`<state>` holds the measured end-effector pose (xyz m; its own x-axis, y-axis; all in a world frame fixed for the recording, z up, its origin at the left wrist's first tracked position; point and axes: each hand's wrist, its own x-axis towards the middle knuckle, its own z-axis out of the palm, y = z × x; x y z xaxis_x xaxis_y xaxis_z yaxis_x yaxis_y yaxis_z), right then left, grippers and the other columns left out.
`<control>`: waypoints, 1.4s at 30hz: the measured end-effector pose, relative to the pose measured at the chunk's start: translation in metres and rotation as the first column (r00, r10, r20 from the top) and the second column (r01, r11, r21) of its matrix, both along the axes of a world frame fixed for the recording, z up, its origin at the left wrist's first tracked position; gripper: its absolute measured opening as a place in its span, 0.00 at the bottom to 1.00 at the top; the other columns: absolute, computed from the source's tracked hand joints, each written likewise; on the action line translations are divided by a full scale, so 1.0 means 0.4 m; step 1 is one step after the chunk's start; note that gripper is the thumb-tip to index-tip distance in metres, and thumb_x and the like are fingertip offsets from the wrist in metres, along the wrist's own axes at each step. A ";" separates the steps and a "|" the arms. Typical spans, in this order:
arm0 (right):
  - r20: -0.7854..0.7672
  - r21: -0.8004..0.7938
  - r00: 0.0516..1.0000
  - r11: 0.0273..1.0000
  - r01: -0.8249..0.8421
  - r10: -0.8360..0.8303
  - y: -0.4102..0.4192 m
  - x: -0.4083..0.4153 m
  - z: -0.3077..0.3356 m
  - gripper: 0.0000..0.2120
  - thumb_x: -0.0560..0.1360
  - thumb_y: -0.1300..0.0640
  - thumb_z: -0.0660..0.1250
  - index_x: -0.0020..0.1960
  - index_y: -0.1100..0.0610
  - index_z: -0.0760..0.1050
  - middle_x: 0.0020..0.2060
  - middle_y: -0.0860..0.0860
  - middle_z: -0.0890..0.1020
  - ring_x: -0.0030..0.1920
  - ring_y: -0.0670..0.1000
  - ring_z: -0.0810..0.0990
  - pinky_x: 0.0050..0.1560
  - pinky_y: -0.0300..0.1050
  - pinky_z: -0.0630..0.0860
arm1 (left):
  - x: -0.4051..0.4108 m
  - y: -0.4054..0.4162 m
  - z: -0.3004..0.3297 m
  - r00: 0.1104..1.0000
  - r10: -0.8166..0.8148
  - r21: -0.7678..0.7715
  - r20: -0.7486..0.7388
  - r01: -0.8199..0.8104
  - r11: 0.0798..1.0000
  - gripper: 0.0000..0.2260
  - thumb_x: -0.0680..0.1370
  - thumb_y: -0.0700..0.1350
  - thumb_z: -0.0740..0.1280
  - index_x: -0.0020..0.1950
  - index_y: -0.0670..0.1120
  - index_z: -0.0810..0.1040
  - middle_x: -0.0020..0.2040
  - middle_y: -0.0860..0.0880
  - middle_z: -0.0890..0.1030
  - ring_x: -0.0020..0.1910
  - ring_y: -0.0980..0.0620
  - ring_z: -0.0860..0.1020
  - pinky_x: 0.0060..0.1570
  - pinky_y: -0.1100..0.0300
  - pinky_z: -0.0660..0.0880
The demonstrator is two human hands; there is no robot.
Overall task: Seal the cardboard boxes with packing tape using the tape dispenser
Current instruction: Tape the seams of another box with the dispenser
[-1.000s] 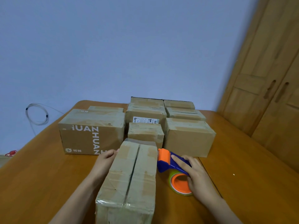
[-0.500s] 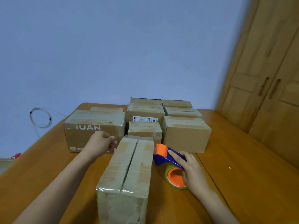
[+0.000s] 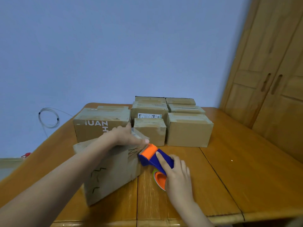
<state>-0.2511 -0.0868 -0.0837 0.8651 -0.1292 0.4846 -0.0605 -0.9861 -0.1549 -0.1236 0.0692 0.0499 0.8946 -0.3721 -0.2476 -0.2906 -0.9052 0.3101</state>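
Note:
A long cardboard box [image 3: 111,169] lies tilted on the wooden table [image 3: 229,169] in front of me, its side with black zigzag marks facing me. My left hand [image 3: 126,135] lies over the box's far top end, fingers stretched toward the dispenser. My right hand [image 3: 177,176] grips the blue and orange tape dispenser [image 3: 154,157], index finger laid along its top. The dispenser's orange head touches the box's upper right corner. A strip of clear tape shows under my left fingers.
Several taped cardboard boxes stand in rows behind, among them a large printed box [image 3: 101,123] at the left and a plain box [image 3: 188,130] at the right. A wooden wardrobe [image 3: 270,71] stands at the right. A coiled cable [image 3: 48,117] hangs on the wall.
The long box has turned from standing lengthways to tilted with its marked side facing me. My left hand moved from beside it onto its far end. The dispenser rose to the box's corner.

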 end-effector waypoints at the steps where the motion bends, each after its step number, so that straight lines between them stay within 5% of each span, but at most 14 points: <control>1: -0.005 0.003 1.000 1.000 0.022 -0.022 0.007 -0.006 0.005 0.53 0.47 0.53 0.85 0.69 0.49 0.67 0.52 0.56 0.79 0.48 0.55 0.81 0.37 0.45 0.79 | 0.006 -0.003 -0.015 0.999 0.002 0.064 0.033 -0.004 0.998 0.56 0.62 0.76 0.61 0.79 0.47 0.43 0.77 0.38 0.55 0.75 0.37 0.56 0.73 0.41 0.56; 3: -0.040 0.030 0.999 0.999 0.023 -0.022 0.017 -0.018 0.024 0.49 0.56 0.52 0.83 0.72 0.48 0.62 0.56 0.56 0.77 0.51 0.55 0.79 0.40 0.46 0.79 | 0.011 -0.009 -0.034 0.995 -0.002 0.091 0.097 -0.007 0.996 0.54 0.65 0.75 0.62 0.79 0.48 0.41 0.77 0.37 0.54 0.75 0.35 0.55 0.73 0.39 0.52; 6: -0.178 0.081 0.984 0.997 -0.013 0.027 0.017 -0.037 0.053 0.38 0.77 0.55 0.65 0.78 0.44 0.44 0.67 0.54 0.63 0.64 0.53 0.66 0.58 0.46 0.73 | 0.009 -0.013 -0.048 0.986 -0.005 0.089 0.167 -0.010 0.996 0.53 0.68 0.74 0.63 0.79 0.49 0.40 0.76 0.36 0.57 0.74 0.35 0.57 0.72 0.39 0.52; 10: -0.263 0.046 0.965 0.999 0.024 -0.011 0.027 -0.041 0.092 0.37 0.79 0.61 0.57 0.77 0.43 0.40 0.64 0.55 0.61 0.60 0.56 0.67 0.56 0.47 0.72 | 0.003 -0.011 -0.068 0.970 0.034 0.034 0.240 -0.043 0.998 0.51 0.68 0.71 0.66 0.79 0.47 0.45 0.73 0.36 0.64 0.72 0.35 0.61 0.71 0.41 0.55; 18: -0.346 -0.079 0.938 0.997 -0.004 -0.024 0.047 -0.049 0.168 0.34 0.77 0.63 0.55 0.77 0.44 0.48 0.53 0.56 0.65 0.49 0.61 0.71 0.43 0.49 0.67 | -0.002 -0.008 -0.098 0.948 0.043 -0.018 0.317 -0.040 0.999 0.54 0.57 0.70 0.60 0.78 0.46 0.50 0.68 0.35 0.69 0.68 0.35 0.67 0.67 0.44 0.63; 23: -0.372 -0.167 0.927 0.986 -0.014 -0.050 0.059 -0.019 0.241 0.27 0.77 0.66 0.54 0.72 0.46 0.62 0.46 0.55 0.65 0.46 0.61 0.71 0.43 0.51 0.69 | 0.015 0.000 -0.098 0.959 0.033 -0.053 0.282 -0.019 0.998 0.54 0.57 0.71 0.60 0.77 0.45 0.52 0.64 0.37 0.74 0.64 0.36 0.71 0.62 0.46 0.70; 29: -0.445 -0.321 0.891 0.945 -0.060 -0.095 0.069 0.006 0.311 0.24 0.79 0.65 0.53 0.70 0.44 0.67 0.48 0.56 0.67 0.54 0.64 0.73 0.44 0.51 0.68 | 0.026 -0.002 -0.105 0.951 0.036 -0.015 0.308 -0.033 0.999 0.52 0.61 0.72 0.60 0.78 0.45 0.50 0.65 0.37 0.73 0.65 0.36 0.70 0.63 0.46 0.69; 34: -0.519 -0.511 0.829 0.853 -0.104 -0.210 0.114 0.031 0.323 0.13 0.80 0.61 0.57 0.63 0.56 0.72 0.47 0.56 0.71 0.52 0.60 0.73 0.48 0.53 0.70 | 0.023 -0.003 -0.103 0.944 0.037 -0.019 0.328 -0.033 0.999 0.51 0.62 0.71 0.61 0.77 0.44 0.52 0.65 0.36 0.73 0.65 0.36 0.69 0.62 0.47 0.69; 37: -0.662 -0.448 0.725 0.876 -0.180 -0.190 0.104 0.043 0.286 0.08 0.78 0.62 0.60 0.54 0.59 0.76 0.45 0.53 0.73 0.45 0.56 0.76 0.43 0.47 0.73 | 0.017 0.004 -0.105 0.947 0.041 -0.068 0.319 -0.020 0.997 0.49 0.60 0.70 0.61 0.75 0.45 0.56 0.63 0.38 0.74 0.63 0.36 0.71 0.60 0.47 0.70; 42: -0.588 -0.082 0.808 0.996 -0.029 -0.025 -0.048 0.015 0.235 0.25 0.75 0.65 0.58 0.68 0.47 0.72 0.50 0.53 0.77 0.37 0.50 0.74 0.32 0.39 0.68 | 0.006 0.011 -0.104 0.948 0.032 -0.071 0.317 -0.010 0.997 0.48 0.61 0.70 0.60 0.74 0.45 0.57 0.61 0.38 0.75 0.61 0.37 0.72 0.56 0.48 0.72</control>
